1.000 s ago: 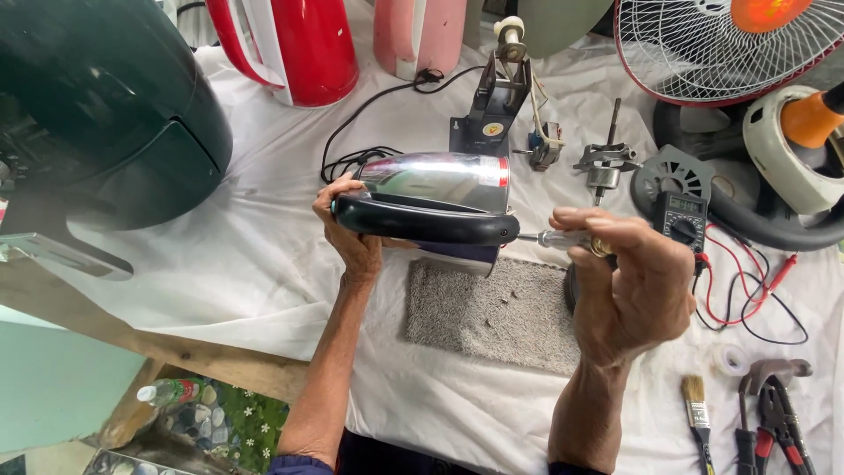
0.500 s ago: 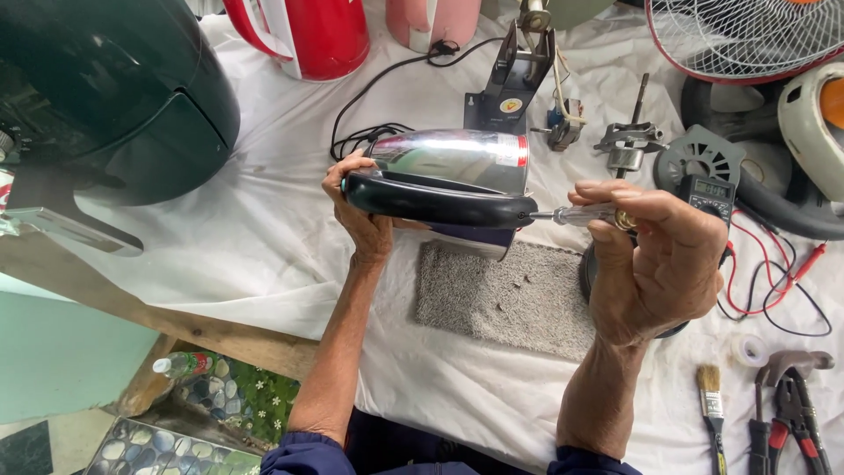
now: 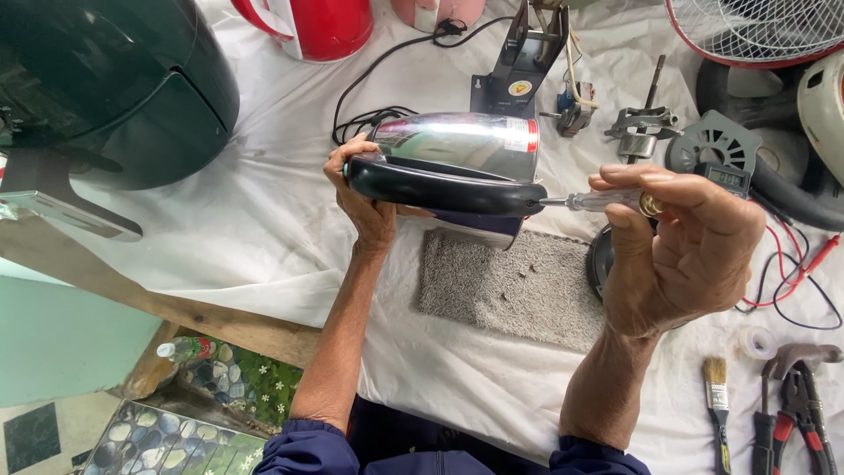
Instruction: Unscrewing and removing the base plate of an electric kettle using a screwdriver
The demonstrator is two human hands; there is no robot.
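A shiny steel electric kettle [image 3: 462,145] with a black handle [image 3: 444,187] lies on its side above the white cloth. My left hand [image 3: 365,198] grips the kettle at the handle's left end. My right hand [image 3: 681,251] holds a screwdriver [image 3: 598,201] with a clear handle, its tip pressed into the right end of the black handle. Below the kettle lies a grey carpet piece [image 3: 519,286].
A dark green appliance [image 3: 97,88] fills the upper left. A red kettle [image 3: 321,26], black stand [image 3: 519,66], fan [image 3: 765,31], meter with red leads [image 3: 730,180], brush [image 3: 718,409] and pliers [image 3: 796,409] lie around. The table edge [image 3: 220,321] drops off at left.
The view has drawn closer and shifted slightly. Both hands keep their hold, with the screwdriver tip still at the handle's end.
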